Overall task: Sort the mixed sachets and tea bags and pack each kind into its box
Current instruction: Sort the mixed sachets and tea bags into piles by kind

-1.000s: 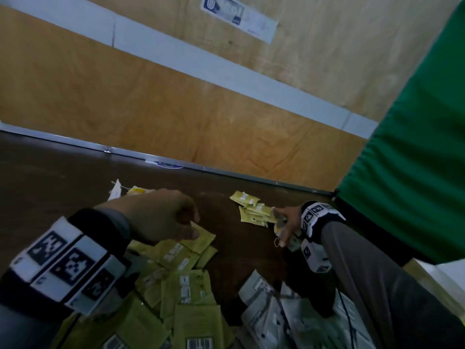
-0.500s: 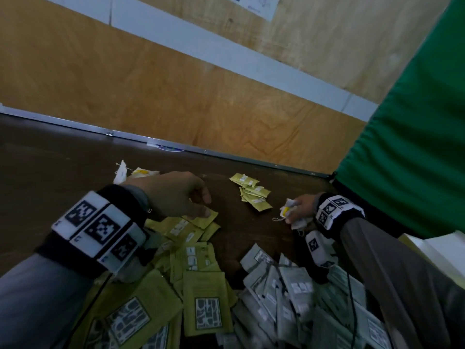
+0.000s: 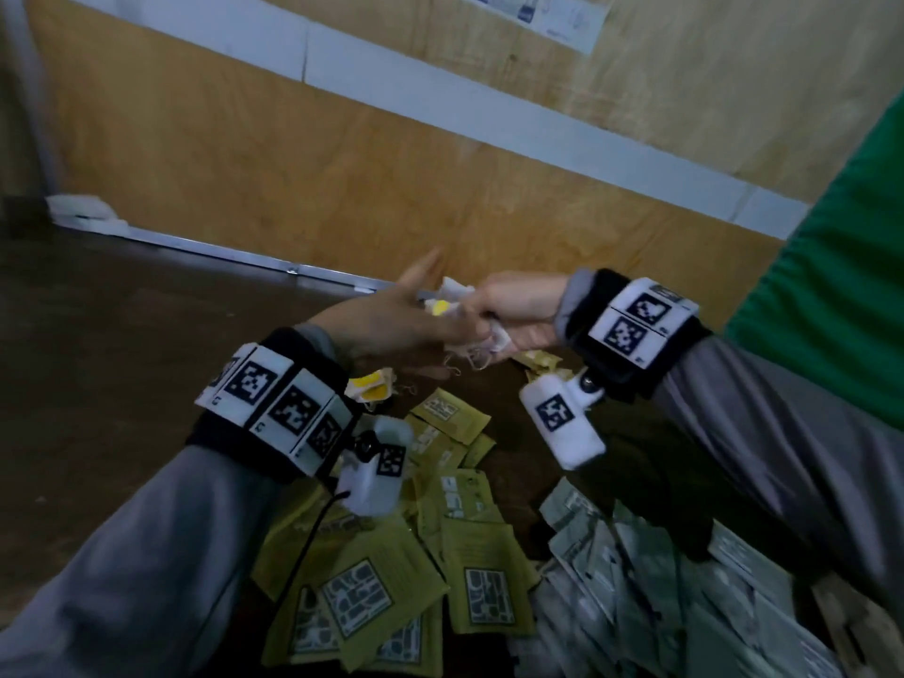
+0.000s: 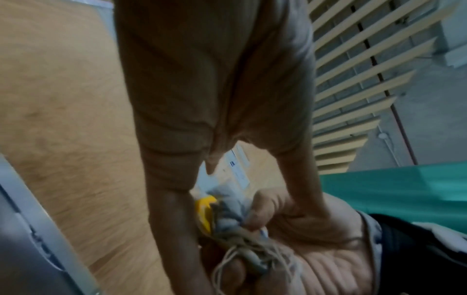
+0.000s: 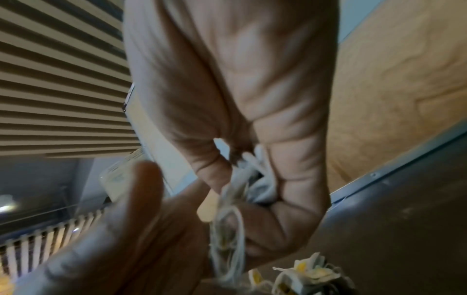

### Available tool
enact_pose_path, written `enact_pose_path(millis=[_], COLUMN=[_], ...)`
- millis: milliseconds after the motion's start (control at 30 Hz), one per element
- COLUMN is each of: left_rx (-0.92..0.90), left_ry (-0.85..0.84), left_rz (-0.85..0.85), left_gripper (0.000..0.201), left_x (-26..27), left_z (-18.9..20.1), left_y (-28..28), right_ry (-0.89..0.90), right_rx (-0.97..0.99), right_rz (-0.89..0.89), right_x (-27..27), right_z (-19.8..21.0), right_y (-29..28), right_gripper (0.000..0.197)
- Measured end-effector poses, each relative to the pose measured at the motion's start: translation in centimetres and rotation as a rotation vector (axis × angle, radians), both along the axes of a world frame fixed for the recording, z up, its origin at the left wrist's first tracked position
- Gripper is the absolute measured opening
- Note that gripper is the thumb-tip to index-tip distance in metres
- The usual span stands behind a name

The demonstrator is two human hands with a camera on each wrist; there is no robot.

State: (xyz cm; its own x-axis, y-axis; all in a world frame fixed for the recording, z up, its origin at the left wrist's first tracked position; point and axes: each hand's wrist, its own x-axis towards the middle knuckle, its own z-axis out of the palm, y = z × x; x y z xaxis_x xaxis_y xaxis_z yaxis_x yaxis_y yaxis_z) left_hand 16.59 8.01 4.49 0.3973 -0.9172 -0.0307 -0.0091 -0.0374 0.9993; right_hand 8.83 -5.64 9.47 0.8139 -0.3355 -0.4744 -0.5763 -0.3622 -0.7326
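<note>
My right hand (image 3: 508, 310) grips a bunch of white tea bags (image 3: 452, 293) with yellow tags and tangled strings, held up above the dark table (image 3: 122, 374). My left hand (image 3: 416, 320) meets it from the left, fingers fairly straight, touching the bunch. The left wrist view shows the yellow tag and tea bags (image 4: 215, 209) between my left fingers (image 4: 166, 219), held by the right hand (image 4: 303, 235). In the right wrist view my right fingers curl round the tea bags (image 5: 255, 179) and the strings hang down. More tea bags (image 3: 372, 389) lie on the table.
A heap of olive-yellow sachets (image 3: 464, 555) lies near me, with grey sachets (image 3: 660, 604) to its right. Small yellow sachets (image 3: 538, 359) sit under my right hand. A plywood wall (image 3: 342, 188) backs the table, a green curtain (image 3: 831, 237) hangs right, and a tan box edge (image 3: 861, 623) shows at lower right.
Both hands lifted off the table and came together. The right hand carried the tea bags leftward and up to meet the left hand, which left the yellow sachets.
</note>
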Motion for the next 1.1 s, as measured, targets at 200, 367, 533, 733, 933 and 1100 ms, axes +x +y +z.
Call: enact_pose_path(millis=[200, 367, 533, 733, 933, 1100], left_rx=[-0.041, 0.104, 0.302, 0.213, 0.152, 0.131], left_ry=[-0.179, -0.409, -0.566, -0.602, -0.632, -0.628], left_rz=[0.305, 0.491, 0.421, 0.445, 0.425, 0.42], left_gripper=[0.027, 0.03, 0.064, 0.052, 0.05, 0.05], left_x=[2.0, 3.4, 4.7, 4.9, 4.0, 3.4], left_z=[-1.2, -2.5, -2.4, -1.8, -1.6, -1.1], left_y=[0.0, 0.1, 1.0, 1.0, 0.3, 0.5], right_ry=[-0.154, -0.004, 0.171, 0.618, 0.636, 0.563], right_rx=[-0.018, 0.044, -0.66, -0.914, -0.808, -0.689], right_rz=[-0.09, -0.029, -0.091, 0.035, 0.091, 0.167], right_x=[3.6, 3.7, 2.7, 1.6, 1.4, 0.1], right_z=[-0.3, 0.1, -2.4, -7.8, -9.1, -9.1], right_y=[1.6, -0.6, -7.9, -14.1, -16.2, -16.5], right_gripper=[0.02, 0.047, 0.042, 0.1, 0.117, 0.106])
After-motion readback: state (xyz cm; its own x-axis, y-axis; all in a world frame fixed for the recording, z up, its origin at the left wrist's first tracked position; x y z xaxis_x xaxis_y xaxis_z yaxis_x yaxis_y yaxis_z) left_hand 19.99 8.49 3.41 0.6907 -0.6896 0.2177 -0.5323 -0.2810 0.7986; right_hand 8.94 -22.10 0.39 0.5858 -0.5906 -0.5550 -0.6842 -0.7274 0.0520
